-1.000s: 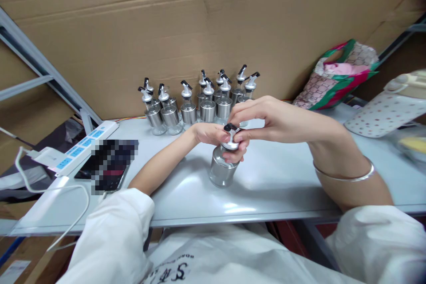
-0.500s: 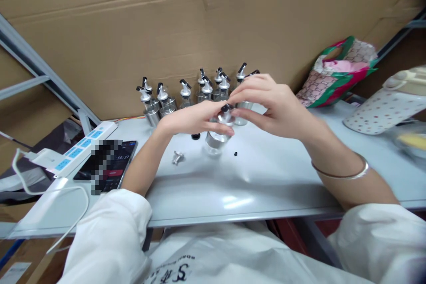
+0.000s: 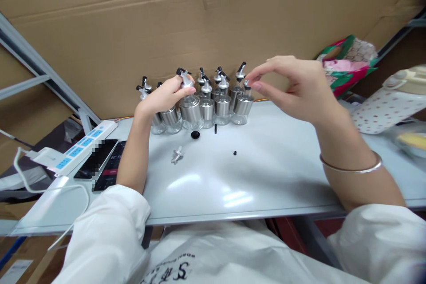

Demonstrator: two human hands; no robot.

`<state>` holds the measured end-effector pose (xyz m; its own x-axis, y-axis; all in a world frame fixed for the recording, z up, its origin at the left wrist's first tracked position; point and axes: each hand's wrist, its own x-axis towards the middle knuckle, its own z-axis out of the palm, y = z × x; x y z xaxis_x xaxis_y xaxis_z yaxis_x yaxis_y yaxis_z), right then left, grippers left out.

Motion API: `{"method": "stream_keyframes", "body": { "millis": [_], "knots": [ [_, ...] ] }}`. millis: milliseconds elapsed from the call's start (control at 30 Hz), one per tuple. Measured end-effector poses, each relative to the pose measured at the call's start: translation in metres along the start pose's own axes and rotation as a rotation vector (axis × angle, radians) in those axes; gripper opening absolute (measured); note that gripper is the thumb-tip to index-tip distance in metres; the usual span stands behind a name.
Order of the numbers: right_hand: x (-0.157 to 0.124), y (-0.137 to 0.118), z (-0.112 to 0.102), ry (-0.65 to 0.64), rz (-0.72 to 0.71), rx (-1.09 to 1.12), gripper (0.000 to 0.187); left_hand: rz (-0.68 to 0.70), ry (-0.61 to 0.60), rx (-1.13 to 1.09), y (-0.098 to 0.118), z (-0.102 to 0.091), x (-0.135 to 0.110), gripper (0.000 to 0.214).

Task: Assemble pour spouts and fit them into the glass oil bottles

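Observation:
My left hand [image 3: 164, 97] is closed around the neck of a glass oil bottle [image 3: 191, 110] with a steel band and a silver pourer. This bottle stands upright at the front of a row of similar bottles [image 3: 222, 105]. At the row's right end, my right hand [image 3: 297, 86] has its thumb and index finger at the pourer top of another oil bottle [image 3: 242, 106], and the fingertips partly hide it. A loose silver pourer [image 3: 177, 155], a round black cap [image 3: 195, 135], a short black strip [image 3: 215, 129] and a tiny black plug [image 3: 234, 153] lie on the table.
On the left are a white power strip [image 3: 84, 146] with a cable and two phones [image 3: 108, 173]. A patterned bag [image 3: 348, 64], a dotted flask [image 3: 389, 104] and a bowl [image 3: 411, 142] stand on the right. A cardboard wall [image 3: 133, 44] rises behind the grey table [image 3: 266, 168].
The bottle held before me has moved back and left to the row, still in my left hand. My right hand has left it and moved right to the end bottle.

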<state>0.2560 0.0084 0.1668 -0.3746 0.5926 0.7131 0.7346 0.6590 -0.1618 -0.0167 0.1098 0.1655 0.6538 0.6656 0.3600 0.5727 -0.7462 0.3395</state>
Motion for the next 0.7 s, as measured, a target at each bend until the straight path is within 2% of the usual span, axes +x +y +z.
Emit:
{"method": "stream_keyframes", "body": {
  "millis": [133,333,533,700],
  "knots": [
    [0.000,0.002,-0.001,-0.035,-0.043,-0.012,0.020,-0.022,-0.020,0.015,-0.011,0.005,0.005,0.023],
    [-0.002,0.001,-0.005,-0.002,-0.064,-0.013,0.019,-0.009,-0.001,-0.005,-0.034,0.013,0.010,0.028],
    [-0.004,-0.006,-0.008,-0.005,-0.065,-0.017,0.018,-0.060,-0.074,-0.229,-0.054,0.027,0.017,0.030],
    [-0.006,-0.011,-0.012,0.001,-0.101,-0.004,0.013,-0.061,0.007,-0.291,-0.058,0.032,0.018,0.030]
  ]
}}
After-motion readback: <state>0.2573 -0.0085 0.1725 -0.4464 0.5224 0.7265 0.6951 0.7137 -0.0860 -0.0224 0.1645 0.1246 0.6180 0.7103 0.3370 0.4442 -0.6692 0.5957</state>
